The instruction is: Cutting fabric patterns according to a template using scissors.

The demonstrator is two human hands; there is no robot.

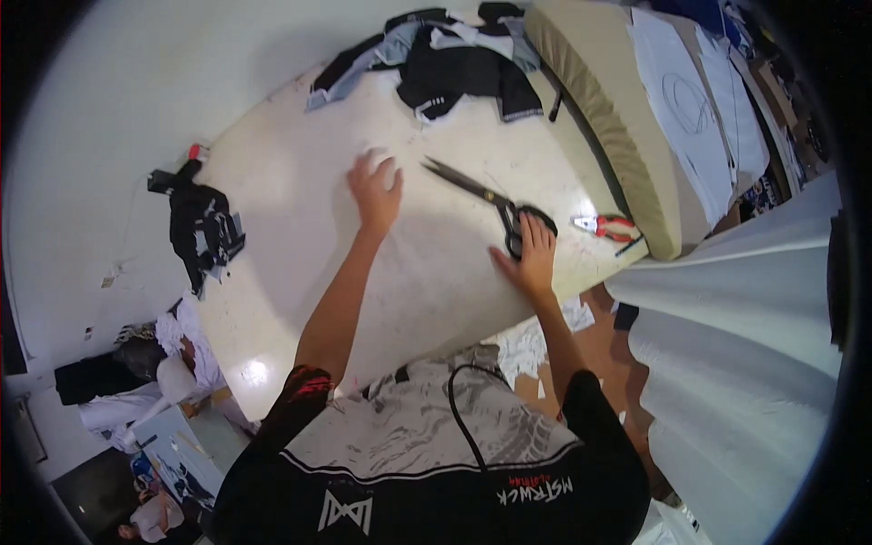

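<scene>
Large black-handled scissors (469, 185) lie on the pale table (436, 291), blades nearly together and pointing to the far left. My right hand (534, 261) rests over their handle loops, fingers curled on the upper loop and thumb spread to the left. To the left of the blade tips is my left hand (373, 194), low over the table, its fingers bent round a small white thing (381, 164) whose kind I cannot make out. Pliers with red grips (610, 227) lie to the right of my right hand.
Black and grey garments (468, 68) lie at the table's far edge, and a dark bundle (202, 227) at its left edge. A beige padded board (604, 109) borders the right side. White curtains (736, 354) hang at right, with scraps (527, 350) on the floor.
</scene>
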